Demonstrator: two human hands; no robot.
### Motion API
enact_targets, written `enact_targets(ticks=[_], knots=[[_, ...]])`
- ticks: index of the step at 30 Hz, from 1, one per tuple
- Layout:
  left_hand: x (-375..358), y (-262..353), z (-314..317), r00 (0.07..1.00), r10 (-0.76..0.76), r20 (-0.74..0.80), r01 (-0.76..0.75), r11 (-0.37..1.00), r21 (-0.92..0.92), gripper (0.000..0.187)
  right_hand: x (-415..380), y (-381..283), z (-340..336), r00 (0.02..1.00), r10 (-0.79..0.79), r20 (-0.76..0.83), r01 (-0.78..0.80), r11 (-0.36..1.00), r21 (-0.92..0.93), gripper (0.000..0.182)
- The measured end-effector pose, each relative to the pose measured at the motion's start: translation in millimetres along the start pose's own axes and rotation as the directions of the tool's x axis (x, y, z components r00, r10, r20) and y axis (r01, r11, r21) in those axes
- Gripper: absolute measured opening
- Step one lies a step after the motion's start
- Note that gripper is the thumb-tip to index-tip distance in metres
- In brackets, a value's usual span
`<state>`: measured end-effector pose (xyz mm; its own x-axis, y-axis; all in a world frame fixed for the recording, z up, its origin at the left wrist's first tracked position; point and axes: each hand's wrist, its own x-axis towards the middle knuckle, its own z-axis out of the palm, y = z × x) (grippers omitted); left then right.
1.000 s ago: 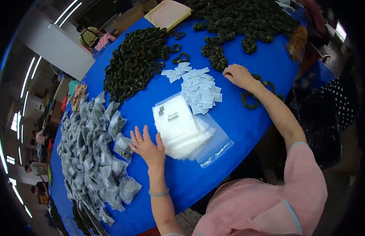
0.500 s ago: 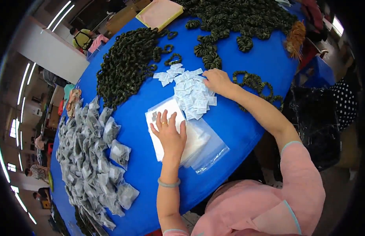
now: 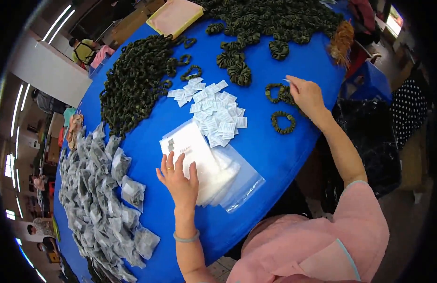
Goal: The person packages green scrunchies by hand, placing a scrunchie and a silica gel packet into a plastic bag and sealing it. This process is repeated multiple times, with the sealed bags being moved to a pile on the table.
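Observation:
My left hand point(image 3: 179, 181) rests with spread fingers on the stack of clear plastic bags point(image 3: 244, 181); white sheets or bags with printing on the top one point(image 3: 192, 153) lie beneath the fingers. My right hand point(image 3: 309, 98) is closed in a pinch, and a thin white edge, which looks like a small printed packet point(image 3: 287, 80), pokes out from the fingertips. Below that hand lie dark green scrunchies, one of them a separate ring point(image 3: 283, 122). A loose pile of small white printed packets point(image 3: 220, 115) sits between both hands.
Filled clear bags point(image 3: 98, 188) are heaped at the left. Two large heaps of dark green scrunchies, one left point(image 3: 133, 85) and one at the back point(image 3: 284, 19), cover the blue table point(image 3: 275, 155). A yellow-edged tray point(image 3: 173, 16) stands at the back. Other people are in the background.
My right hand has moved from the packet pile to the right, over the scrunchies, with a thin white edge now showing at its fingertips. My left hand stays on the bag stack.

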<state>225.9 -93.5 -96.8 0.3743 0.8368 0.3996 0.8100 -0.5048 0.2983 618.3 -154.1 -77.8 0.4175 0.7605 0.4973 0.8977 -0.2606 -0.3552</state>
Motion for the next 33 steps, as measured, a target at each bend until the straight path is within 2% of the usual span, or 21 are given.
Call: enact_targets(ticks=[4,9,13,15,16,17,18,19,23,25,26,28,29,31,33], knots=[[-4,2,3,1.0,-0.006,0.024,0.006,1.0,0.006,0.033,-30,19,3,0.997,0.054,0.059,-0.051,0.998,-0.048,0.023],[-4,12,5,0.999,0.001,0.033,0.0,1.0,-0.015,0.032,-35,8,25,0.995,-0.014,-0.095,0.006,0.996,-0.084,0.027],[-7,11,4,0.999,-0.012,0.04,0.013,1.0,-0.018,0.031,-43,16,44,0.933,-0.289,-0.215,0.244,0.946,-0.213,0.03],[-9,9,3,0.999,-0.019,0.041,0.019,1.0,-0.018,0.031,-37,15,24,0.992,-0.107,-0.07,0.101,0.992,-0.08,0.026],[-10,7,3,0.999,-0.025,0.04,0.025,0.999,-0.019,0.03,-30,15,12,0.992,-0.107,-0.068,0.102,0.992,-0.081,0.026],[-11,6,3,0.999,-0.031,0.039,0.032,0.999,-0.022,0.03,-19,18,1,0.996,0.085,0.012,-0.086,0.996,0.037,0.025],[-11,6,4,0.999,-0.038,0.037,0.039,0.999,-0.026,0.03,-8,21,-7,0.958,0.264,0.113,-0.278,0.951,0.136,0.024],[-11,6,4,0.999,-0.04,0.036,0.041,0.999,-0.029,0.03,0,26,-10,0.958,0.262,0.113,-0.276,0.952,0.133,0.024],[-11,4,1,0.998,-0.062,0.033,0.063,0.997,-0.034,0.03,39,40,-11,0.858,0.216,0.466,-0.397,0.853,0.337,0.027],[-11,4,1,0.997,-0.067,0.028,0.068,0.997,-0.035,0.03,66,24,7,0.874,0.135,0.466,-0.278,0.926,0.255,0.025],[-10,4,2,0.998,-0.063,0.027,0.064,0.997,-0.04,0.03,79,7,19,0.875,0.124,0.468,-0.27,0.927,0.259,0.025],[-11,4,2,0.998,-0.057,0.027,0.058,0.997,-0.047,0.031,96,-24,43,0.992,0.084,0.095,-0.108,0.948,0.299,0.027],[-13,4,1,0.997,-0.067,0.024,0.068,0.997,-0.042,0.031,96,-22,61,0.992,0.075,0.1,-0.102,0.947,0.304,0.027],[-16,4,-3,0.998,-0.059,0.003,0.059,0.998,0.001,0.029,88,-16,121,0.974,-0.22,0.061,0.21,0.968,0.14,0.032],[-18,1,-7,0.999,-0.049,-0.016,0.05,0.998,0.046,0.027,82,-11,162,0.866,-0.496,0.065,0.498,0.866,-0.032,0.04]])
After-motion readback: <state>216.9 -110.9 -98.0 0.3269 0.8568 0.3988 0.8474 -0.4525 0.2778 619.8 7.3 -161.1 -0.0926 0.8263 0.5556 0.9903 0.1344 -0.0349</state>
